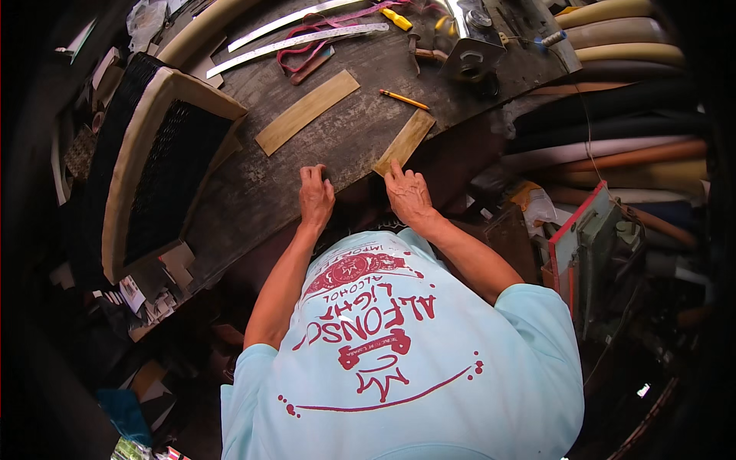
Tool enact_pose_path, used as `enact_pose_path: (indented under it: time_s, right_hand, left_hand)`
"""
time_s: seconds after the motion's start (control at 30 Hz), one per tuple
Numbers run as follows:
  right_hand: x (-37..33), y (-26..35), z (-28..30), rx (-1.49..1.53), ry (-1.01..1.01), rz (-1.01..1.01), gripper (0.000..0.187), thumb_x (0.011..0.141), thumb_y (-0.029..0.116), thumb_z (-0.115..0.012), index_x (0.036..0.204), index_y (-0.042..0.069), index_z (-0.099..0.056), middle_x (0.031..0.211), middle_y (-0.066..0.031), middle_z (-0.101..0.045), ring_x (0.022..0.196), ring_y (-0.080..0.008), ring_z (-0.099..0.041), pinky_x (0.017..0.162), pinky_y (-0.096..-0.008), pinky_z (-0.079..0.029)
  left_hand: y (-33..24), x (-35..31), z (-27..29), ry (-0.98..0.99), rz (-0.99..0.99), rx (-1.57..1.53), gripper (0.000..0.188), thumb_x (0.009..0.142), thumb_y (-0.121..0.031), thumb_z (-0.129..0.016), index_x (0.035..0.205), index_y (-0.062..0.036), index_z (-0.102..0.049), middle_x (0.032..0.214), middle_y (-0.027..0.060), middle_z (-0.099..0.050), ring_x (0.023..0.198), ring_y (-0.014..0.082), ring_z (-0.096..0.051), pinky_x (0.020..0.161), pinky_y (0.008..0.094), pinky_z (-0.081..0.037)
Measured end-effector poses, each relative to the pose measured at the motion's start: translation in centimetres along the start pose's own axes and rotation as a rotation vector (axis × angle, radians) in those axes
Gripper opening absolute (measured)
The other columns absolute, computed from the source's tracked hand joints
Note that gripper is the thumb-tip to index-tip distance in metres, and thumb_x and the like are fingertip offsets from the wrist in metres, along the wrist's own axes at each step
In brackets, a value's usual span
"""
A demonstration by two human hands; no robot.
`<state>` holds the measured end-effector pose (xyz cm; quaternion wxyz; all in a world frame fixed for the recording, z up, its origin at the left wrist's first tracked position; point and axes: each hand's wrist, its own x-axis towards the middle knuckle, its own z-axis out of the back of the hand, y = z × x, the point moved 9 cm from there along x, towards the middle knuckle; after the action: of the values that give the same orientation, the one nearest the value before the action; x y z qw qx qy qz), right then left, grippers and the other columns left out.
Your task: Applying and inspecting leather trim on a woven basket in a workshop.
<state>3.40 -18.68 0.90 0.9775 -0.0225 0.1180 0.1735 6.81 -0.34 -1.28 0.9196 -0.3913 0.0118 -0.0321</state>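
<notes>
Our two hands are near each other at the front edge of the dark, worn-surfaced bench (257,188). Our right hand (410,195) reaches with its index finger onto the near end of a short, flat, tan rectangular strip (407,142), which lies aslant near that edge; we cannot tell whether the fingers pinch it or only press it. Our left hand (316,199) is narrow, its fingers bent down at the bench, and we cannot tell whether it holds anything. Beyond it lies a longer, flat, tan rectangular strip (308,113), apart from both hands. A slim yellow-orange pencil (404,100) lies just past the short strip's far end. Farther back we see a long, straight, whitish ruler (307,47), and to our left stands a curved black panel with a cream padded border (123,184)
</notes>
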Motion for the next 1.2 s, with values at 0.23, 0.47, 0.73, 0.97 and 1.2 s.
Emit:
enact_pose_path:
  time_s: [0.23,0.47,0.73,0.97,1.2]
  right_hand:
    - [0.2,-2.4,1.5,0.432,-0.157,-0.036,0.021,0.077,0.007,-0.062,0.095,0.003,-0.054,0.142,-0.0173,-0.043,0.079,-0.0307,-0.062,0.072,-0.0438,-0.049]
    - [0.1,-5.6,4.0,0.752,-0.202,-0.164,0.021,0.081,0.014,-0.066,0.095,0.004,-0.055,0.136,-0.0185,-0.048,0.094,-0.0373,-0.064,0.080,-0.0449,-0.053]
    - [3.4,-15.5,0.6,0.353,-0.119,-0.285,0.023,0.078,0.007,-0.060,0.097,0.002,-0.050,0.145,-0.0231,-0.037,0.084,-0.0418,-0.065,0.073,-0.0497,-0.053]
    - [5.2,-13.7,-1.4,0.187,0.071,-0.274,0.042,0.066,0.008,-0.073,0.102,-0.002,-0.054,0.142,-0.0448,-0.022,0.076,-0.0323,-0.070,0.070,-0.0401,-0.056]
    - [4.4,-14.1,-0.9,0.130,0.072,-0.138,0.037,0.068,0.007,-0.071,0.100,-0.003,-0.055,0.144,-0.0444,-0.017,0.071,-0.0310,-0.070,0.065,-0.0378,-0.057]
  left_hand:
    - [-4.2,0.1,-0.3,-0.019,-0.107,0.072,0.031,0.082,0.001,-0.059,0.113,0.0016,-0.055,0.111,0.0193,-0.052,0.094,0.0357,-0.060,0.078,0.0413,-0.051]
    - [-8.3,3.4,-2.5,0.078,-0.224,0.036,0.030,0.081,-0.004,-0.063,0.109,-0.0001,-0.056,0.105,0.0175,-0.054,0.098,0.0347,-0.057,0.082,0.0415,-0.048]
    - [-9.6,5.4,-7.5,0.141,-0.176,0.156,0.032,0.076,-0.007,-0.067,0.104,-0.0032,-0.052,0.097,0.0168,-0.053,0.092,0.0354,-0.054,0.079,0.0453,-0.046]
    - [-8.9,5.8,-9.1,0.178,-0.053,0.297,0.031,0.073,-0.004,-0.065,0.099,-0.0039,-0.049,0.098,0.0186,-0.052,0.092,0.0378,-0.054,0.077,0.0480,-0.046]
    - [-7.3,6.2,-9.3,0.167,0.006,0.168,0.024,0.073,-0.004,-0.062,0.094,-0.0033,-0.050,0.091,0.0178,-0.054,0.089,0.0378,-0.055,0.076,0.0481,-0.046]
